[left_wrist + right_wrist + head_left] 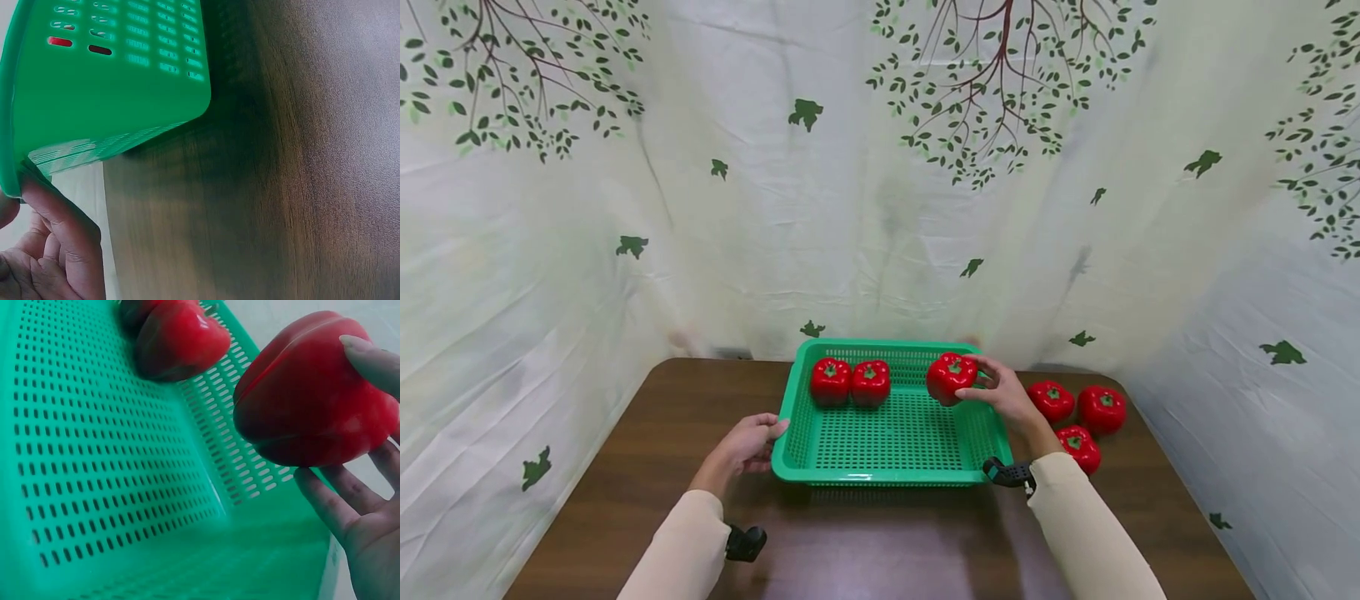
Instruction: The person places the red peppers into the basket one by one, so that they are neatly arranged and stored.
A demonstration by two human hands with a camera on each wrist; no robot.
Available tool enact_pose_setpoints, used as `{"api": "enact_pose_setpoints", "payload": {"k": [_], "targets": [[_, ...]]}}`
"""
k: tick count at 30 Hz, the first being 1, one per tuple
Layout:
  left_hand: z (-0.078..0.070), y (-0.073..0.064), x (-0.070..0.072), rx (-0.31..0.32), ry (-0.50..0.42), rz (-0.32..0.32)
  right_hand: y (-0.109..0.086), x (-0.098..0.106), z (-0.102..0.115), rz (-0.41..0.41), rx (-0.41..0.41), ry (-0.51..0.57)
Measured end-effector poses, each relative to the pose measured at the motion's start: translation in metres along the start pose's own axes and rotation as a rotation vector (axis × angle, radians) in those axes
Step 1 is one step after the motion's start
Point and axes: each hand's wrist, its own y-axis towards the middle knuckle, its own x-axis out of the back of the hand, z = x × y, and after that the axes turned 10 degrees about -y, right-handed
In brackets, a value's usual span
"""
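Observation:
A green plastic basket (887,477) with slotted walls stands on the table, two red bell peppers (871,383) side by side at its back left. My left hand (752,442) pinches the basket's left rim between thumb and fingers; the left wrist view shows the fingers (69,231) under that rim. Over the basket's right part, my right hand (1003,396) holds another red bell pepper (951,379). In the right wrist view the thumb lies on one side of this pepper (312,394) and the fingertips on the other, above the basket floor.
Three more red bell peppers (1101,410) lie on the brown wooden table (880,550), just right of the basket. A pale cloth (850,208) printed with leaves and branches hangs behind the table and along both sides.

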Motion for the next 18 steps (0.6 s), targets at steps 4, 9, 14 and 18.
{"api": "enact_pose_setpoints", "payload": {"k": [4,9,14,18], "targets": [[-0.001,-0.002,0.002,-0.005,0.009,-0.002,0.009,-0.007,0.001,0.014,-0.003,-0.001],[0.0,-0.002,0.002,-0.006,0.019,-0.015,0.021,-0.015,0.0,0.047,-0.005,0.0],[0.0,-0.001,-0.002,-0.004,0.016,-0.027,0.028,-0.018,0.0,0.077,-0.033,-0.021],[0.0,-0.001,-0.002,-0.003,0.014,-0.036,0.039,-0.022,-0.006,0.105,-0.058,-0.051]]}}
